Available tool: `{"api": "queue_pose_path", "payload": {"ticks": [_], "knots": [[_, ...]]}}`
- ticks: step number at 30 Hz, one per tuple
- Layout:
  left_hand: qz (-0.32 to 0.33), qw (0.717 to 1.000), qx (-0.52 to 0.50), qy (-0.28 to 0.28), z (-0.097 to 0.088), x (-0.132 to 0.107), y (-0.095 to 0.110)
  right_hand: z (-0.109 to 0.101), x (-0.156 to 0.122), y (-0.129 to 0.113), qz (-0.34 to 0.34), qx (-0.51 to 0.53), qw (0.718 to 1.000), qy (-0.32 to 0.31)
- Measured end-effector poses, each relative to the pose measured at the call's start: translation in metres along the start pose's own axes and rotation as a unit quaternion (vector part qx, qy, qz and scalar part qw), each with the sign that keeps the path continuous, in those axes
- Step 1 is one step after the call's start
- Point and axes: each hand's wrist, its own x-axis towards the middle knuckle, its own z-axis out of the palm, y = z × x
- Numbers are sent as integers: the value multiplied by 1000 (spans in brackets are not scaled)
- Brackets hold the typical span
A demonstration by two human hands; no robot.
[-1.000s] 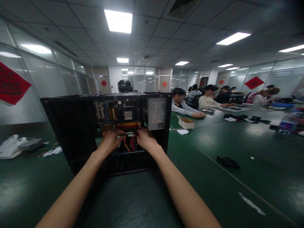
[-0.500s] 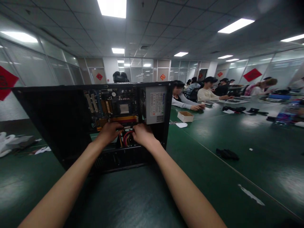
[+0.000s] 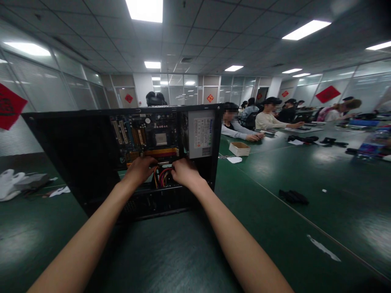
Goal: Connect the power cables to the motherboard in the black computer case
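Note:
A black computer case (image 3: 71, 158) stands on the table with its open side towards me. Inside it are the motherboard (image 3: 161, 139), yellow and red memory slots (image 3: 165, 152) and a grey power supply (image 3: 200, 132) at upper right. Both my hands reach into the lower part, just under the slots. My left hand (image 3: 140, 170) has bent fingers close to the left of a bundle of coloured cables (image 3: 165, 177). To the right of that bundle, the fingers of my right hand (image 3: 185, 171) are curled inwards. What lies between the fingertips of either hand is too dark and small to make out.
A small open cardboard box (image 3: 240, 149) sits right of the case on the green table (image 3: 262, 240). Further right lie a black cloth-like item (image 3: 293, 197) and a white strip (image 3: 324, 248). White bags (image 3: 10, 183) are at left. Several people sit beyond, at right.
My view has shifted slightly, so the case and surroundings appear a little to the right. Both hands stay at nearly the same spot by the cables.

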Motion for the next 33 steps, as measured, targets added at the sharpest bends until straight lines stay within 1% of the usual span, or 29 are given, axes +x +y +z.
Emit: {"api": "queue_pose_path", "payload": {"ticks": [3,5,8,12,19,25,29,33], "knots": [[-14,1000,17,-7,-4,-1,5,0,0,0,1,1,1000,0],[-12,999,35,-16,-6,-2,8,0,0,0,1,0,1000,0],[-10,997,80,-23,-6,-2,9,0,-1,0,1,-4,1000,-1],[-34,992,122,-27,-5,-1,11,0,0,-1,3,-6,1000,-11],[-51,989,135,-35,-10,-2,19,0,1,-2,2,-5,1000,-14],[-77,982,159,-67,-14,3,26,2,3,-1,-6,-7,1000,-8],[-92,978,166,-85,-15,8,28,0,2,-2,-22,-9,999,-25],[-94,977,170,-86,-15,9,28,-4,2,-3,-53,-22,998,-39]]}}
